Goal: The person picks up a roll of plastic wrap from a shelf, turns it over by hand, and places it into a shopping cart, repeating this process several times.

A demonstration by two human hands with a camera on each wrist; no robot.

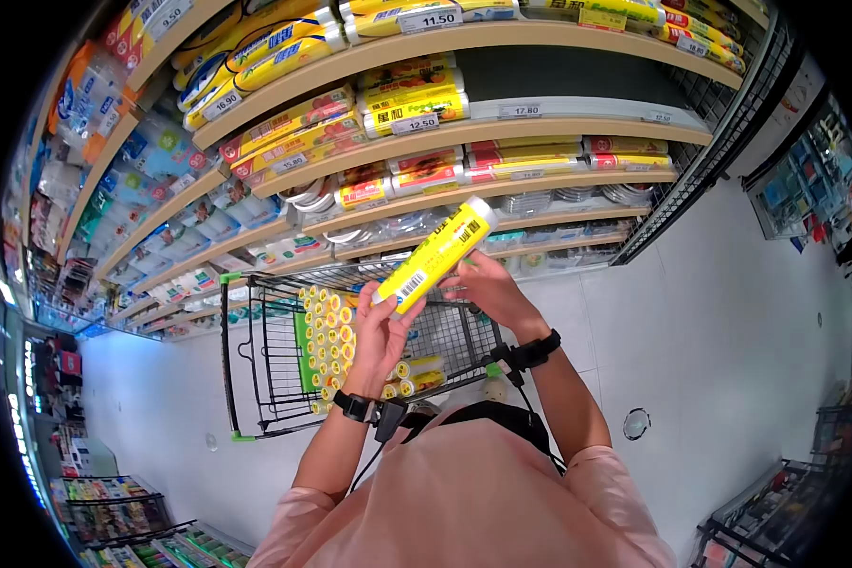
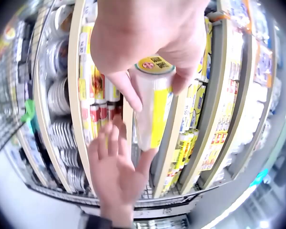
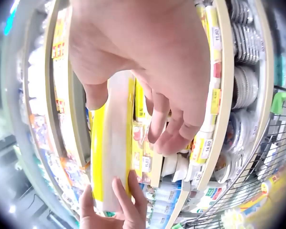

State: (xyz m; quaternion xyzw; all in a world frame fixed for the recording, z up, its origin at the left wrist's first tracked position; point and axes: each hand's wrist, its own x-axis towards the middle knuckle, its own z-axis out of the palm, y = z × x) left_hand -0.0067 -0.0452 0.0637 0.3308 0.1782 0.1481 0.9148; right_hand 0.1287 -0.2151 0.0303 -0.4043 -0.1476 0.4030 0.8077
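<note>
A yellow-and-white packaged roll (image 1: 435,256) with a barcode is held tilted above the shopping cart (image 1: 265,355), its upper end toward the shelves. My left hand (image 1: 379,339) grips its lower end between thumb and fingers; in the left wrist view the round yellow end cap (image 2: 153,65) shows between them. At the upper part of the roll is my right hand (image 1: 497,292), its thumb against the side. The fingers (image 3: 164,121) of that hand stand loosely bent, away from the roll. Several similar rolls (image 1: 329,333) stand on end in the cart, and a few lie beside them.
Shelves ahead carry more yellow rolls (image 1: 417,114) with price tags, and a bare dark stretch (image 1: 577,78) shows on one shelf. Stacked plates (image 3: 245,88) sit on a lower shelf. White floor (image 1: 625,331) extends to the right, with other racks (image 1: 776,516) behind.
</note>
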